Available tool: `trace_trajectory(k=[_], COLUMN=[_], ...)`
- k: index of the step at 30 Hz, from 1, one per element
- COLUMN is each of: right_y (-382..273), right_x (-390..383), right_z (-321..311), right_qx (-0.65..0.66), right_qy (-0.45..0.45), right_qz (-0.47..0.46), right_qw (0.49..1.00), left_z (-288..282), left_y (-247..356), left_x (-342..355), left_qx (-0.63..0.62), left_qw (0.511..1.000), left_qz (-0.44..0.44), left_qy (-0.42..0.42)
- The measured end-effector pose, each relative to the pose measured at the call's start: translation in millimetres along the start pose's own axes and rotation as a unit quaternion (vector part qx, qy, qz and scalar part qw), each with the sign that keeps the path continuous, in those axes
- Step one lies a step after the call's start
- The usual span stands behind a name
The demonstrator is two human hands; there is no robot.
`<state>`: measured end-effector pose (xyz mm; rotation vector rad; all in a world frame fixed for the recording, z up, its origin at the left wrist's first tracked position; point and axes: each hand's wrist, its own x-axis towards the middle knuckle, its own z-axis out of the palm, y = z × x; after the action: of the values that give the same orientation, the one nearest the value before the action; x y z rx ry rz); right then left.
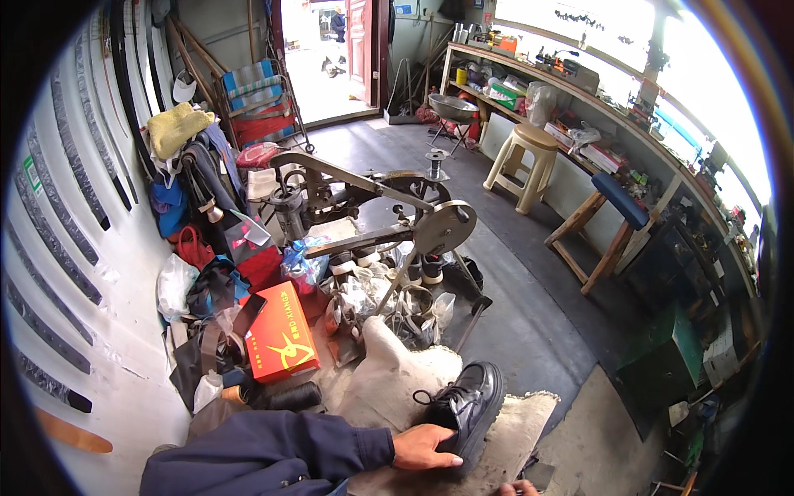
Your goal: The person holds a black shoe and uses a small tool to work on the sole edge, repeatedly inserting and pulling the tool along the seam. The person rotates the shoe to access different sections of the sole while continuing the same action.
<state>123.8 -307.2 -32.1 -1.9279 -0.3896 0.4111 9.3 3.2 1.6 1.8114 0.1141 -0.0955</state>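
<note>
A black lace-up leather shoe (477,405) rests on the pale, ragged-edged cloth (389,388) over my lap, its toe pointing away from me. My left hand (426,447) is closed on its heel end, thumb along the side and the other fingers out of sight in the opening. At the lower edge, just right of the shoe, only curled fingertips of my right hand (518,488) show. A thin dark piece stands beside them, too small to name.
Ahead stands a hand-cranked sewing machine (438,227) above bagged shoes. Left of it are an orange shoebox (281,335) with a phone (250,315) on it and thread spools (294,398). A beige stool (523,161), a blue-topped wooden stool (616,198) and a long workbench (571,78) line the right.
</note>
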Motion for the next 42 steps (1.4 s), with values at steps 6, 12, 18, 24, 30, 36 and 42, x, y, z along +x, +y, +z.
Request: trace_trajectory(k=[6, 12, 18, 24, 30, 36, 42], right_y=[153, 56, -89, -101, -93, -88, -87], right_x=[-24, -42, -39, -46, -50, -46, -45], right_z=[-106, -58, 28, 64, 69, 73, 70], right_qx=[-0.445, -0.222, -0.025, 0.012, 0.032, 0.041, 0.003], right_qy=[-0.013, 0.115, -0.045, -0.107, -0.101, -0.097, -0.125], right_qz=[0.153, -0.044, -0.061, -0.066, -0.042, -0.061, -0.064], right_qw=[0.882, 0.967, 0.997, 0.992, 0.993, 0.993, 0.990], left_z=[3, 5, -4, -3, -1, -2, -3], left_y=[-11, -9, 11, 11, 6, 2, 0], left_x=[0, 0, -2, 0, 0, 0, -1], left_qx=[-0.021, -0.065, -0.033, -0.059, -0.164, -0.200, -0.198], left_qw=[0.999, 0.997, 0.998, 0.996, 0.980, 0.970, 0.971], left_qz=[-0.013, 0.037, -0.040, -0.073, -0.112, -0.138, -0.131], left_qy=[-0.023, 0.016, -0.020, -0.008, -0.031, -0.025, -0.032])
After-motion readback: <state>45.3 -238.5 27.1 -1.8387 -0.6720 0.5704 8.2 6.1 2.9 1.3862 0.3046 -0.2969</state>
